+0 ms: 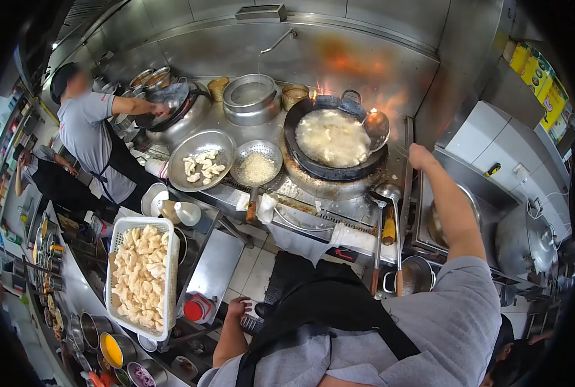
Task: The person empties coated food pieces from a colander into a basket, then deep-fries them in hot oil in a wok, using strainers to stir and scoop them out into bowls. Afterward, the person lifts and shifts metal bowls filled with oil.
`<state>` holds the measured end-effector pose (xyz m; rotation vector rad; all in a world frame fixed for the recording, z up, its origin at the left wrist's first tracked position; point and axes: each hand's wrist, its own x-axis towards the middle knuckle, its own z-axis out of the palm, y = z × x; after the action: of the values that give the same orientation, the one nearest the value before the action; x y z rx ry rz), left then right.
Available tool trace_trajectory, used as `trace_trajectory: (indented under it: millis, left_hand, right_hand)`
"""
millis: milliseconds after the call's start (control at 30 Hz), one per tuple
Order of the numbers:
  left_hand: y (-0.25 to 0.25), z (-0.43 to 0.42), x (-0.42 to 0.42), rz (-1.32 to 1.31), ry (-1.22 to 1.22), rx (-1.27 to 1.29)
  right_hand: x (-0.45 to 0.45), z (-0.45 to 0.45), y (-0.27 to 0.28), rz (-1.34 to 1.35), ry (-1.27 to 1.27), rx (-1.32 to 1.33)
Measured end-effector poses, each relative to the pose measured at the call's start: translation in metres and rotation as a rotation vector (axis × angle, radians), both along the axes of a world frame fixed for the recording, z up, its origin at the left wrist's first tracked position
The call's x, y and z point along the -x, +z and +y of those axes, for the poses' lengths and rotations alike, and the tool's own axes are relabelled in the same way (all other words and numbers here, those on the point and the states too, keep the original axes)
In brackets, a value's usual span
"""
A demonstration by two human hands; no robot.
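Observation:
My right hand (418, 157) is closed around the handle of a metal ladle (377, 131), out to the right of the wok. The ladle's wide round bowl is at the right rim of a large black wok (305, 160). Pale pieces bubble in the frothy oil (331, 138) inside it, and flames rise behind the rim. My left hand (237, 307) hangs low at my side, holding nothing, its fingers loosely apart. Nearest to it is a red-lidded container (198, 308) on the steel counter.
White basket (168, 311) of battered pieces stands at left. Steel bowl (179, 143) and wooden-handled strainer (251, 208) rest left of the wok. Two long-handled ladles (388, 191) lean at the stove's front. A co-worker (94, 126) handles another wok (187, 106).

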<state>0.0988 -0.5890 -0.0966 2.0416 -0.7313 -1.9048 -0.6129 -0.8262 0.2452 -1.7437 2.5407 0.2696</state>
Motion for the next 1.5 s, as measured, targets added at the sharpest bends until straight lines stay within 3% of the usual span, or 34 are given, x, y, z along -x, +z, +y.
trace_trajectory:
  millis: [100, 167, 333, 467, 533, 667, 767, 833, 900, 1033, 1233, 1333, 1433, 1500]
  left_hand:
    - [0.016, -0.010, 0.031, 0.072, 0.034, 0.109]
    - [0.020, -0.006, 0.040, 0.158, 0.040, 0.155]
    - [0.013, 0.049, 0.010, 0.058, -0.009, -0.030]
    - [0.016, 0.090, -0.046, -0.125, -0.195, 0.029]
    - [0.037, 0.092, -0.064, -0.187, -0.275, 0.018]
    - [0.019, 0.076, -0.106, -0.180, -0.194, -0.057]
    - [-0.004, 0.049, -0.126, -0.160, -0.275, 0.092]
    - [-0.057, 0.036, -0.149, 0.094, -0.056, 0.023]
    - [-0.061, 0.023, -0.152, 0.128, 0.067, -0.017]
    - [-0.062, 0.016, -0.164, 0.169, -0.063, 0.049]
    - [-0.038, 0.035, -0.182, -0.047, -0.411, -0.031]
    - [-0.073, 0.035, -0.197, 0.036, -0.536, 0.020]
    - [-0.084, 0.026, -0.191, -0.085, -0.691, 0.094]
    - [-0.082, 0.010, -0.179, 0.055, -0.042, -0.172]
  right_hand:
    - [0.081, -0.023, -0.028, -0.164, 0.378, -0.275]
    - [0.055, -0.013, 0.000, -0.894, -0.326, -0.260]
    - [0.015, -0.043, -0.103, -1.203, -0.255, -0.072]
    - [-0.081, -0.064, -0.128, -1.400, -0.538, 0.132]
    - [-0.122, -0.069, -0.133, -1.477, -0.514, 0.229]
    - [-0.188, -0.076, -0.135, -1.565, -0.631, 0.462]
    - [-0.218, -0.069, -0.143, -1.617, -0.674, 0.592]
    - [-0.237, -0.055, -0.139, -1.535, -0.658, 0.599]
    - [-0.256, -0.040, -0.127, -1.539, -0.715, 0.642]
    - [-0.266, -0.017, -0.115, -1.553, -0.688, 0.678]
    - [-0.281, 0.011, -0.090, -1.506, -0.565, 0.678]
    - [-0.302, 0.008, -0.069, -1.407, -0.500, 0.632]
    - [-0.333, 0.000, -0.045, -1.417, -0.423, 0.523]
    - [-0.352, -0.014, -0.044, -1.432, -0.381, 0.485]
